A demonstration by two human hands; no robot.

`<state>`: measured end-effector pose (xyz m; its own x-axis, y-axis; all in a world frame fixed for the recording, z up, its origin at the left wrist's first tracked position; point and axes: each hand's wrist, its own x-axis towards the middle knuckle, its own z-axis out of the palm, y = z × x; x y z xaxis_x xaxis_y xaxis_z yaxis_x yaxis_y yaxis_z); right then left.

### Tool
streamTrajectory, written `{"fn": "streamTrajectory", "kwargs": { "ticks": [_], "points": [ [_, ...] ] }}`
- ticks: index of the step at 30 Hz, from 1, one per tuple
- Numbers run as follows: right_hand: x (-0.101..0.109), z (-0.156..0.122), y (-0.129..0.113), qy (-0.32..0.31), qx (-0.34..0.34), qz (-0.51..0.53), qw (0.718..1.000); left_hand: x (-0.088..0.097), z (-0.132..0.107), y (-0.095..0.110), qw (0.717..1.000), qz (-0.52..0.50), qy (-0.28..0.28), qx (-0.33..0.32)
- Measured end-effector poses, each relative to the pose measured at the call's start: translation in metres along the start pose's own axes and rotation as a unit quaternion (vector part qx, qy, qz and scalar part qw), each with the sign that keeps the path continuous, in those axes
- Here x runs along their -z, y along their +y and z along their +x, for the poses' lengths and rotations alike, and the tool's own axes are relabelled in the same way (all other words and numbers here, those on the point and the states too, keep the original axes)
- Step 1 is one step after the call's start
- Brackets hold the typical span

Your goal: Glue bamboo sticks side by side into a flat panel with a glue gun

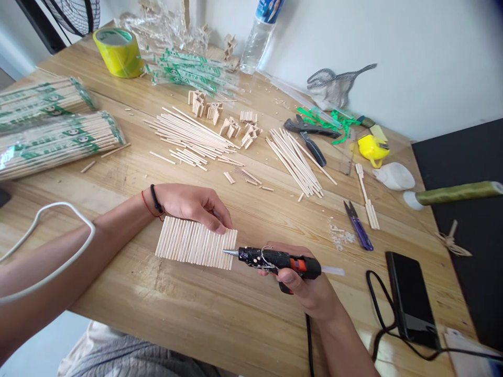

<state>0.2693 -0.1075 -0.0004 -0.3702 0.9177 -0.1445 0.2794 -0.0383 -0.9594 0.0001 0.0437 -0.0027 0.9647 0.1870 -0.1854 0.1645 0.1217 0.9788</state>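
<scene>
While my left hand [196,205] is holding the stick panel [192,243] by its far edge, length running sideways, my right hand [312,296] is gripping the glue gun [281,261], nozzle [231,252] over the panel's right end.

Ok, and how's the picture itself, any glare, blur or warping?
Head view: bright light overall; shine on the plastic-wrapped packs and low on the phone; the bottle leans, likely wide-angle distortion; top right corner dark; glue gun reasonably sharp, no strong motion blur.
</scene>
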Motion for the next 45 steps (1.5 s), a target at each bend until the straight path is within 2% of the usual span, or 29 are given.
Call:
{"fn": "streamTrajectory", "kwargs": {
  "ticks": [8, 17, 24, 33, 39, 45],
  "points": [
    [-0.003, 0.004, -0.006, 0.033, -0.003, 0.016, 0.999, 0.002, -0.001, -0.001, 1.000, 0.011, -0.006, -0.001],
    [-0.003, -0.004, 0.011, 0.067, -0.038, 0.025, 0.997, 0.003, 0.000, -0.001, 1.000, 0.008, -0.016, 0.005],
    [-0.006, -0.001, 0.009, 0.080, -0.026, 0.032, 0.996, 0.003, 0.000, 0.001, 0.999, 0.029, -0.006, 0.016],
    [-0.003, -0.001, 0.006, 0.054, -0.033, 0.048, 0.997, 0.002, 0.000, 0.001, 0.999, 0.038, 0.005, 0.016],
    [-0.005, -0.002, 0.013, 0.086, -0.057, 0.088, 0.991, 0.004, 0.000, 0.001, 0.999, 0.040, -0.001, 0.022],
    [-0.003, -0.003, 0.013, 0.063, -0.046, 0.077, 0.994, 0.003, 0.001, 0.001, 0.999, 0.033, -0.006, 0.013]
  ]
}}
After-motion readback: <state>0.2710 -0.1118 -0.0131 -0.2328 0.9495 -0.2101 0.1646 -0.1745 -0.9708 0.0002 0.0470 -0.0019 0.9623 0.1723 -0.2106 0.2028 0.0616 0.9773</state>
